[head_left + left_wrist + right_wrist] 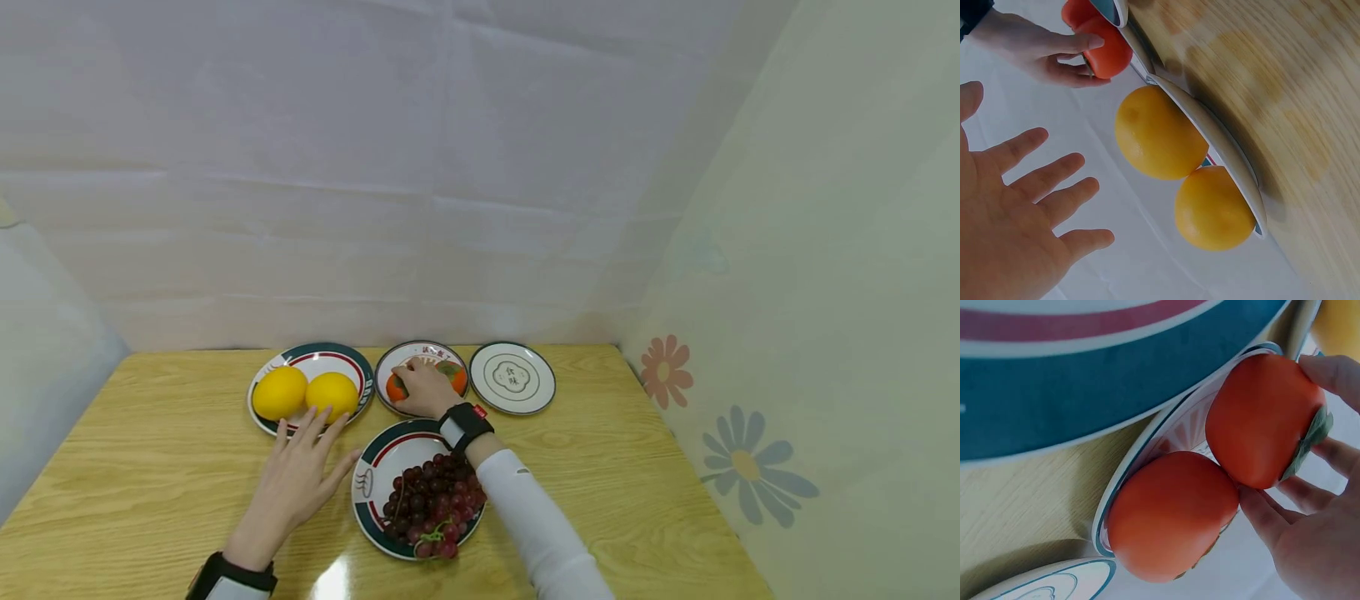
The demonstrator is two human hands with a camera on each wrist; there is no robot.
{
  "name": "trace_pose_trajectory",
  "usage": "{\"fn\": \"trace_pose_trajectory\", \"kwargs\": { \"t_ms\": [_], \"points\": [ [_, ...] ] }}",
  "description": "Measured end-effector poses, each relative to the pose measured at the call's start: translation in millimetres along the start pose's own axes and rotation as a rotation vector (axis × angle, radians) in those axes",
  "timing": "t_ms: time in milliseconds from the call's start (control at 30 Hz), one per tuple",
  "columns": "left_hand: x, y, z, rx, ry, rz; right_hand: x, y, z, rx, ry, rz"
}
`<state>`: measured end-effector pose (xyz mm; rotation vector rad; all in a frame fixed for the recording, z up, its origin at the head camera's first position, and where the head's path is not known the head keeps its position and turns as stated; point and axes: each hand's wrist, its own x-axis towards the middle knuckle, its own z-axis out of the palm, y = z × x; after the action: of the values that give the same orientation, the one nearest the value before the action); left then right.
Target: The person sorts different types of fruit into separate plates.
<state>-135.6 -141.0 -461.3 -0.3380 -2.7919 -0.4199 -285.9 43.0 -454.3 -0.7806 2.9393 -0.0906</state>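
My right hand reaches over the grape plate and grips one orange-red persimmon on a small patterned plate, thumb on one side and fingers on the other. A second persimmon lies against it on the same plate. My left hand is spread flat with straight fingers just in front of a plate with two oranges, holding nothing. In the left wrist view the oranges sit beyond my open palm.
A bunch of dark red grapes fills the near plate. An empty small white plate sits at the back right. The wooden table is boxed in by a white sheet behind and a flowered curtain on the right.
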Motion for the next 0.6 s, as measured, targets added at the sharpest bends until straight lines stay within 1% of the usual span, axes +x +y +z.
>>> {"fn": "trace_pose_trajectory", "kwargs": {
  "t_ms": [67,200,300,367,433,533,600],
  "points": [
    [0.0,-0.2,-0.3,0.001,0.002,-0.002,0,-1,0.1,-0.022,-0.029,-0.001],
    [0.4,-0.7,-1.5,0.008,0.003,-0.001,1,-2,0.5,-0.017,-0.088,-0.012],
    [0.0,-0.6,-2.7,0.014,-0.002,0.002,0,-1,1.6,0.011,-0.093,-0.029],
    [-0.7,-0.4,-3.5,0.012,-0.007,0.001,-4,1,0.4,0.022,-0.072,-0.056],
    [-1.3,-0.1,-4.7,0.01,-0.009,-0.004,-10,3,-4.9,0.032,-0.041,-0.092],
    [-2.0,0.2,-6.7,-0.002,-0.011,-0.011,-28,6,-18.6,0.044,-0.009,-0.143],
    [-2.3,-0.1,-7.8,-0.005,-0.011,-0.015,-45,8,-29.6,0.065,-0.02,-0.174]
  ]
}}
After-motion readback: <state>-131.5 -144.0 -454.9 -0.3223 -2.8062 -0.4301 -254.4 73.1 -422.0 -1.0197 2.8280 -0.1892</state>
